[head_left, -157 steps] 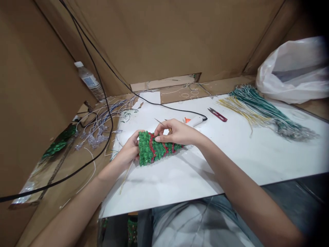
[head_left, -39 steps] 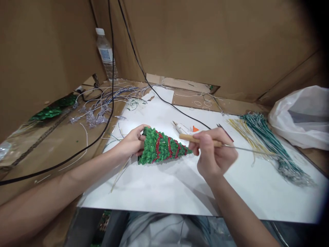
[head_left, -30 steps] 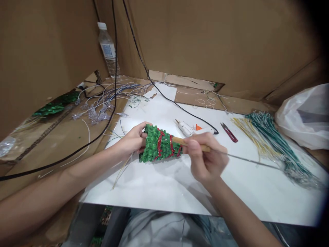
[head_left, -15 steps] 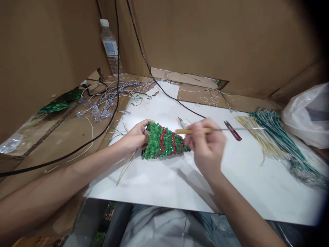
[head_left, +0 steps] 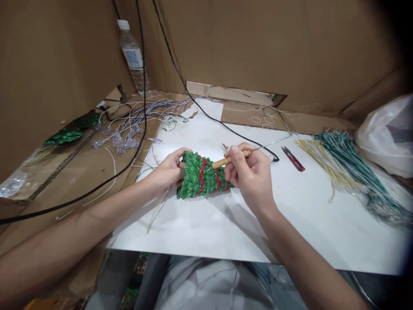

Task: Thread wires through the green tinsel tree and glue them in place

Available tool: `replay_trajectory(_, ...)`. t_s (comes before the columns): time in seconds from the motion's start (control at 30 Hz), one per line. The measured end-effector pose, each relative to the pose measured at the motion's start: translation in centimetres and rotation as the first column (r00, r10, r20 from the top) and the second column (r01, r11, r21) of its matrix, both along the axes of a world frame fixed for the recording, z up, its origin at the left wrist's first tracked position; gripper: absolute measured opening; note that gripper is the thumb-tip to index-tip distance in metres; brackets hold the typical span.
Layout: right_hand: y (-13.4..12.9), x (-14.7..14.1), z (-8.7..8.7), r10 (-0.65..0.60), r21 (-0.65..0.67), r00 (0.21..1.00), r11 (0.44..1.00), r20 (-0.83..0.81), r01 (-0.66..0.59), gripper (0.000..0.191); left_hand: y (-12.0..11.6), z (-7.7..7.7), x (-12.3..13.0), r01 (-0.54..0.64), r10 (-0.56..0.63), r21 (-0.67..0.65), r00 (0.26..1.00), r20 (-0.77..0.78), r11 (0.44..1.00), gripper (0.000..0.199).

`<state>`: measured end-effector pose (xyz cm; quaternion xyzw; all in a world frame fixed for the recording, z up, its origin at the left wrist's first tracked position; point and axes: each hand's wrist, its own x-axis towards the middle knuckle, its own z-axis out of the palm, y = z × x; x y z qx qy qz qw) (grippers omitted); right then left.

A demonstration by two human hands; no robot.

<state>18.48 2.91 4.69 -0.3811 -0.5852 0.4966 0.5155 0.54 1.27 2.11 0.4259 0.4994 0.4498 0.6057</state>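
A small green tinsel tree (head_left: 193, 174) with red bands lies on its side over the white board (head_left: 200, 228), its narrow end pointing right. My left hand (head_left: 171, 170) grips its wide end, some fingers hidden inside the base. Between thumb and fingers of my right hand (head_left: 250, 172) is a wooden-handled tool (head_left: 222, 162); its thin metal shaft points up and right, away from the tree. The butt of the handle is over the tree's upper side. My right fingers cover the tree's narrow tip.
Red snips (head_left: 293, 158) lie right of my right hand. Beyond them are yellow and green wire bundles (head_left: 348, 168) and a white plastic bag (head_left: 387, 133). Clear star lights (head_left: 122, 140) with wires, a water bottle (head_left: 133, 56) and a black cable (head_left: 144, 86) are at left.
My right hand has shifted slightly left, and the tool has tilted so its shaft points further upward. My left hand keeps its hold on the tree.
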Motion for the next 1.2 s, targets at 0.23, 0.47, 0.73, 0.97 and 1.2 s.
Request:
replay_trajectory(0.23,0.8,0.2,0.1,-0.022,-0.007,0.999,1.0,-0.049,0.022,0.033,-0.1,0.2,0.1,-0.024,0.024,-0.001,0.999,-0.026,1.0,0.036)
replay_trajectory(0.47,-0.3,-0.1,0.5,-0.087,0.092,0.996,0.992,-0.021,0.089,0.028,-0.2,0.4,0.1,-0.014,0.013,-0.014,0.999,-0.049,1.0,0.033)
replay_trajectory(0.73,0.2,0.0,0.2,0.072,-0.013,0.995,0.997,0.067,-0.071,0.032,-0.2,0.7,0.0,-0.007,0.006,-0.019,0.998,-0.055,1.0,0.035)
replay_trajectory(0.97,0.5,0.8,1.4,-0.134,0.107,0.989,0.984,-0.066,0.141,0.037,-0.1,0.9,0.2,-0.031,0.027,-0.054,0.997,-0.068,0.998,0.039)
replay_trajectory(1.2,-0.3,0.3,1.1,-0.151,0.181,0.988,0.971,-0.046,0.157,0.032,0.0,1.0,0.3,-0.044,0.041,-0.039,0.996,-0.076,0.998,0.041)
